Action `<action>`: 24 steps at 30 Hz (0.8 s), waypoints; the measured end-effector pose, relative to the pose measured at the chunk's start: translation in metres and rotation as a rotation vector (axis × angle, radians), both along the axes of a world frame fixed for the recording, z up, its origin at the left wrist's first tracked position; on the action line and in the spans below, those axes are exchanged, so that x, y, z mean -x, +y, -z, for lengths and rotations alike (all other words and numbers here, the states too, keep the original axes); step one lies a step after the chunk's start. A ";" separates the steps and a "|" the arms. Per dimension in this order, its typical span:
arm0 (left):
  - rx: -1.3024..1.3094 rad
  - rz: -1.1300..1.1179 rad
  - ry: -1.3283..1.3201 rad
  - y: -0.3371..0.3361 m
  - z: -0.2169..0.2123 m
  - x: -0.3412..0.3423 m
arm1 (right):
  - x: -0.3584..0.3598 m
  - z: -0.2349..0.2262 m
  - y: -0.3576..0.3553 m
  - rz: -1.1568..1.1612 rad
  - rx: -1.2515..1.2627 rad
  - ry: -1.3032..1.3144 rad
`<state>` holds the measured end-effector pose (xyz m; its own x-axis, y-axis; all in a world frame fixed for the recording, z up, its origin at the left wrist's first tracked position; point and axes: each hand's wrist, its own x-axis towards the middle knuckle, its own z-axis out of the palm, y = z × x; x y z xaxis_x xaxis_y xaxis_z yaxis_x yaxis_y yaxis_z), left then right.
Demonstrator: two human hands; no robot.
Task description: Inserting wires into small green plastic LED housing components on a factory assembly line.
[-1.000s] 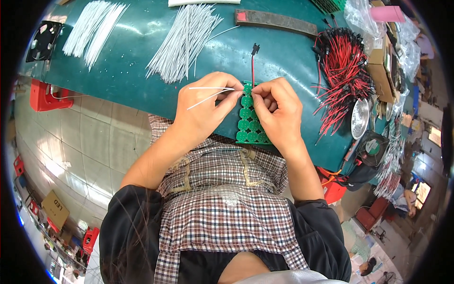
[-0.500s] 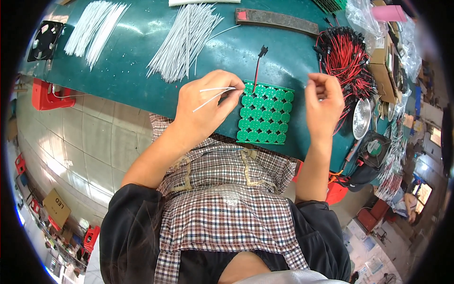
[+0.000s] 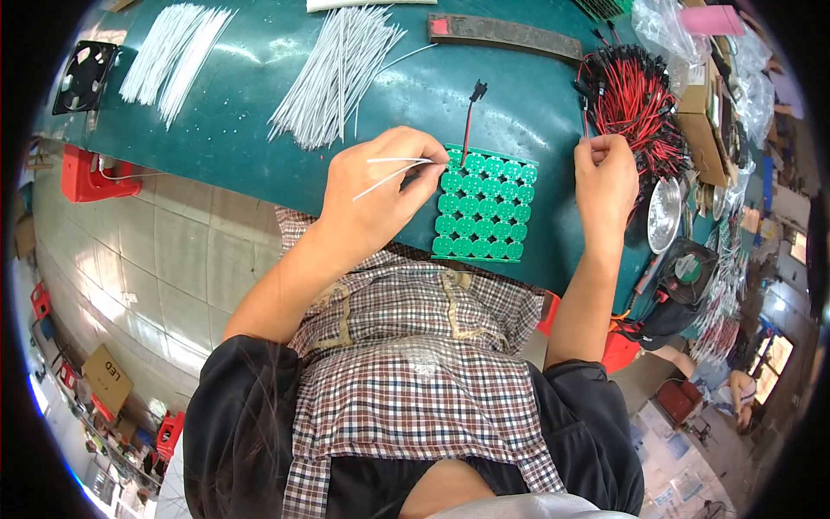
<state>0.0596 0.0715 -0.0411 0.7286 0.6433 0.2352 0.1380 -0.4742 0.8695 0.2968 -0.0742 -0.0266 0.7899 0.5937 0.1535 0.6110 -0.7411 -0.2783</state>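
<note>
A green circuit board panel [image 3: 484,208] of round sections lies on the table in front of me. My left hand [image 3: 376,177] is closed at its upper left corner, pinching thin white wires [image 3: 385,182] whose loose ends stick out leftward across the fingers. On the panel's top row stands a red-and-black wire [image 3: 468,130] with a black connector [image 3: 478,90] at its far end. To the right, my right hand [image 3: 608,177] pinches the end of another red-and-black wire [image 3: 585,123] at the left edge of a big heap of such leads [image 3: 635,108].
White wire bundles [image 3: 333,82] lie at the back, near a dark bar [image 3: 506,36]. A small black fan [image 3: 85,78] stands far left. Right of the heap are a cardboard box [image 3: 702,121], a metal dish [image 3: 664,214] and another fan [image 3: 689,270].
My right hand has moved right and slightly down to the heap, and its fingers have closed on a red-and-black wire. My left hand and the panel stay almost in place.
</note>
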 end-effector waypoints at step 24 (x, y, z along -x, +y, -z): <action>-0.007 0.067 0.262 0.006 -0.021 -0.010 | -0.031 0.013 -0.021 0.123 -0.564 0.260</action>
<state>0.0701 0.0776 -0.0196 0.8059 0.5909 0.0375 0.3260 -0.4958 0.8049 0.3278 -0.0956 -0.0401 0.9010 0.3795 0.2101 0.3903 -0.4977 -0.7746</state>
